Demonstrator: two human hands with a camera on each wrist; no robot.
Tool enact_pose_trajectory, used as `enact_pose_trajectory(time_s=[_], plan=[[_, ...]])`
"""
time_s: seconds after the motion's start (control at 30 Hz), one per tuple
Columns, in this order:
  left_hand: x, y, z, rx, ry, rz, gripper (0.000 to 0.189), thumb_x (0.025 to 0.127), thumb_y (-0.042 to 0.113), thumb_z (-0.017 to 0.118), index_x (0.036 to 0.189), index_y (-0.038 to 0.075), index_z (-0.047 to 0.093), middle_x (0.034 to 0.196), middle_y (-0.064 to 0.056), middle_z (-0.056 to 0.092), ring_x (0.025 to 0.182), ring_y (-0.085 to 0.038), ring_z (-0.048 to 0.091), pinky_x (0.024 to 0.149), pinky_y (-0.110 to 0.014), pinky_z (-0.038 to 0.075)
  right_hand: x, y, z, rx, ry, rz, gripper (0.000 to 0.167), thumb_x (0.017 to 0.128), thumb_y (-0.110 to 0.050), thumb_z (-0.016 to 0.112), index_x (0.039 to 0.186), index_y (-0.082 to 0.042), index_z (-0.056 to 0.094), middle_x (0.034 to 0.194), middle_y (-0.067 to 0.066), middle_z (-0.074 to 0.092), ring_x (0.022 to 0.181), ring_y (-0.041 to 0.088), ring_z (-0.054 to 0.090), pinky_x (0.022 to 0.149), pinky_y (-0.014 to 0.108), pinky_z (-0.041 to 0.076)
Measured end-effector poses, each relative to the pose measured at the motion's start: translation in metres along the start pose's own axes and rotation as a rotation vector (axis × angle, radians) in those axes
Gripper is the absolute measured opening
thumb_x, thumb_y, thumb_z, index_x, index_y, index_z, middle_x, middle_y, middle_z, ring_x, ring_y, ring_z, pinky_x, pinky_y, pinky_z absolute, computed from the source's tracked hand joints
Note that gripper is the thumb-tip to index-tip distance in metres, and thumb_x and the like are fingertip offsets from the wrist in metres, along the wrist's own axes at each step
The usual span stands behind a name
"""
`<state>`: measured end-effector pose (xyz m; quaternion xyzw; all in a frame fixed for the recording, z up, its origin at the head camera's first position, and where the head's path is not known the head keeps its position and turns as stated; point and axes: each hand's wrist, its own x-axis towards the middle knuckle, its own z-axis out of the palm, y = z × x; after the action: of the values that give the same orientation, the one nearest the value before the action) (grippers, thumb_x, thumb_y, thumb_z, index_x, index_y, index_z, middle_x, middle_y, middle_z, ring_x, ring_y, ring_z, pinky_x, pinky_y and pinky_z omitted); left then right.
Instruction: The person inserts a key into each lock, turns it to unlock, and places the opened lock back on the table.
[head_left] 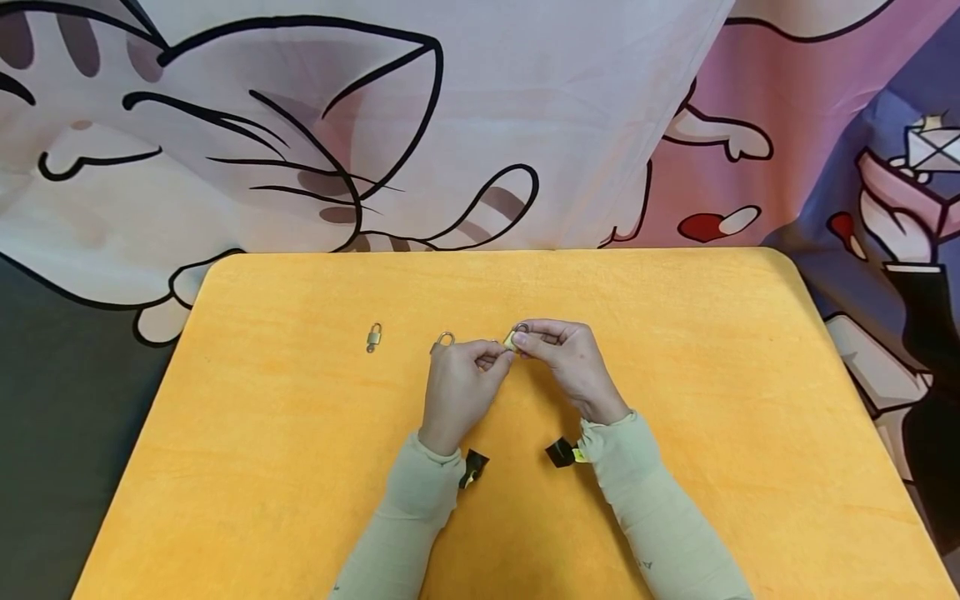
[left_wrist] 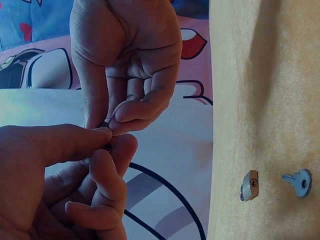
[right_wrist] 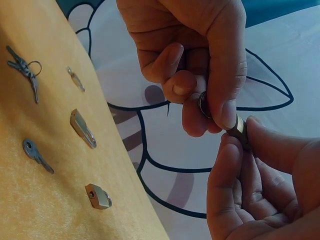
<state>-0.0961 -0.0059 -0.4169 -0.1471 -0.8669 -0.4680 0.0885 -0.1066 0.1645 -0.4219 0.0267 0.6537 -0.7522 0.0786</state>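
Note:
In the head view my right hand (head_left: 573, 362) pinches a small brass padlock (head_left: 511, 341) between thumb and fingers, its shackle pointing up. Close against it, my left hand (head_left: 463, 387) pinches a key, mostly hidden by the fingers. The right wrist view shows the rounded metal edge of that key (right_wrist: 203, 105) behind the left thumb, and the padlock's brass body (right_wrist: 239, 131) between the two hands' fingertips. The fingertips of both hands meet there, raised above the table. In the left wrist view the left fingers cover most of what they hold.
On the yellow table (head_left: 300, 458) lie a small padlock (head_left: 373, 337) and another padlock (head_left: 446, 340) partly behind the left hand. The right wrist view adds a third padlock (right_wrist: 98, 196), a loose key (right_wrist: 37, 155) and several keys on a ring (right_wrist: 25, 70). A cartoon-print cloth (head_left: 555, 125) hangs behind.

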Motion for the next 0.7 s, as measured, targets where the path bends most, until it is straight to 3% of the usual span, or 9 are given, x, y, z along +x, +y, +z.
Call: enact_pose_trajectory(time_s=[0.33,0.57,0.7], plan=[[0.0005,0.0006,-0.0021,0.025,0.005,0.013,0.005,0.085,0.013,0.08,0.083,0.009,0.082,0.067,0.005,0.071,0.056,-0.002,0.06,0.102,-0.057,0.037,-0.0002,-0.0008,0.0005,-0.007,-0.001,-0.003,0.028,0.094,-0.003,0.07,0.112,0.018,0.066,0.094,0.007,0.075,0.088,0.018,0.071,0.09,0.047,0.055],[0.0004,-0.0011,-0.0013,0.028,-0.003,0.009,0.004,0.085,0.012,0.08,0.082,0.01,0.082,0.067,0.004,0.071,0.056,-0.003,0.061,0.098,-0.056,0.039,0.0,-0.0004,0.0004,-0.018,-0.003,-0.005,0.03,0.094,-0.003,0.07,0.113,0.019,0.065,0.094,0.007,0.075,0.087,0.017,0.071,0.089,0.046,0.056],[0.0002,-0.0014,-0.0007,0.03,-0.007,0.007,0.004,0.085,0.011,0.079,0.082,0.01,0.082,0.066,0.005,0.071,0.056,-0.002,0.061,0.102,-0.058,0.037,0.0002,0.0,0.0004,-0.015,-0.005,-0.001,0.031,0.093,-0.004,0.071,0.113,0.02,0.064,0.094,0.007,0.075,0.086,0.017,0.071,0.09,0.048,0.055]])
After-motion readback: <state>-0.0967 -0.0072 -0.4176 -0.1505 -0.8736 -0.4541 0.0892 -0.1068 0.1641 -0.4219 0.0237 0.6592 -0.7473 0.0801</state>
